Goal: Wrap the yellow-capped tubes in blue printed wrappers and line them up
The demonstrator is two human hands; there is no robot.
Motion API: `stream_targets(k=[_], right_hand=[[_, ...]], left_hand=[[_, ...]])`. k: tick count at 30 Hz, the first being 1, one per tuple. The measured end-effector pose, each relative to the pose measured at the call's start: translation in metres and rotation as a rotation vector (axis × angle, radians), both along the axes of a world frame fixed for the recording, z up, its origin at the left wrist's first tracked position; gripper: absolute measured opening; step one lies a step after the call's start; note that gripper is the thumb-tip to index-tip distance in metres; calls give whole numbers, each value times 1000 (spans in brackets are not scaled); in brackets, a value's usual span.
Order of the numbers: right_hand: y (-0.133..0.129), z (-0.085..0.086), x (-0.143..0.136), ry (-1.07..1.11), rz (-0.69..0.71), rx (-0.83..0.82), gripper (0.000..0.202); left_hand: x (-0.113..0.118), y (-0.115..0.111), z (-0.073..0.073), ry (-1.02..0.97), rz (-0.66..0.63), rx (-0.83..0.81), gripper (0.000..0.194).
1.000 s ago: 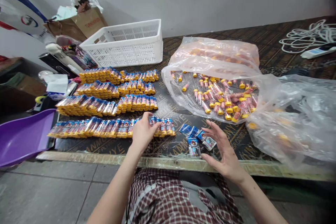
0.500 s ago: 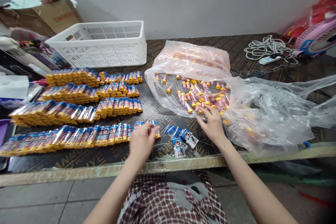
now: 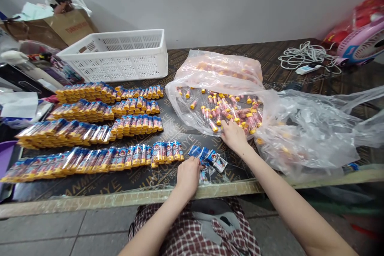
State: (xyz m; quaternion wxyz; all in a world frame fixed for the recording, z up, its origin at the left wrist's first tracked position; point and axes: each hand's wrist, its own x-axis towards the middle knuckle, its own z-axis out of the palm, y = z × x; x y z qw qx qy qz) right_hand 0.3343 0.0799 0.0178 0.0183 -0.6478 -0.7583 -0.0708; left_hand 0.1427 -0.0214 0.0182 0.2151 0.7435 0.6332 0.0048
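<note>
My left hand point(image 3: 188, 174) is at the small pile of flat clear sleeves with blue printed tops point(image 3: 217, 161). Its thumb and fingers pinch the edge of the nearest sleeve point(image 3: 205, 175). My right hand point(image 3: 235, 137) reaches into the mouth of a translucent plastic bag point(image 3: 192, 79), fingers curled down among small clear tubes with yellow caps and pink contents point(image 3: 220, 108). What the right fingertips grip is hidden behind the hand. Left of the sleeves, a front row of sleeved tubes point(image 3: 111, 157) lies side by side, blue ends away from me and yellow ends towards me.
Further stacked rows of sleeved tubes point(image 3: 90, 130) lie behind the front row. A white plastic crate point(image 3: 120, 64) stands at the back. Loose clear plastic point(image 3: 312, 128) spreads to the right. A coiled white cable point(image 3: 297, 55) and pink fan point(image 3: 360, 46) are at the far right.
My left hand has moved right, from the end of the front row to the sleeves, uncovering the sleeved tubes there. My right hand has shifted slightly left and its fingers have curled in.
</note>
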Motion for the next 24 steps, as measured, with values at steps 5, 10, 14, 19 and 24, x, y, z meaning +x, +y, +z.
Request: stream_targets(k=[5,10,14,19,24], right_hand=[[-15,-2,2,101,-6,12,28],[-33,-8,15,421,25,39,38],[-46,-20,25,579,60,52,35],[-56,-31,28,692,73,-14,24],[-72,-10,15,847,82,70,22]], left_hand=[[-1,-4,-3,-60,18,49,13],[3,-5,-1,-58,69,21,28],[3,-3,-5,-139,110,34,16],[-3,-3,-16,-394,253,18,19],[-6,-5,-20,-623,329,-38,13]])
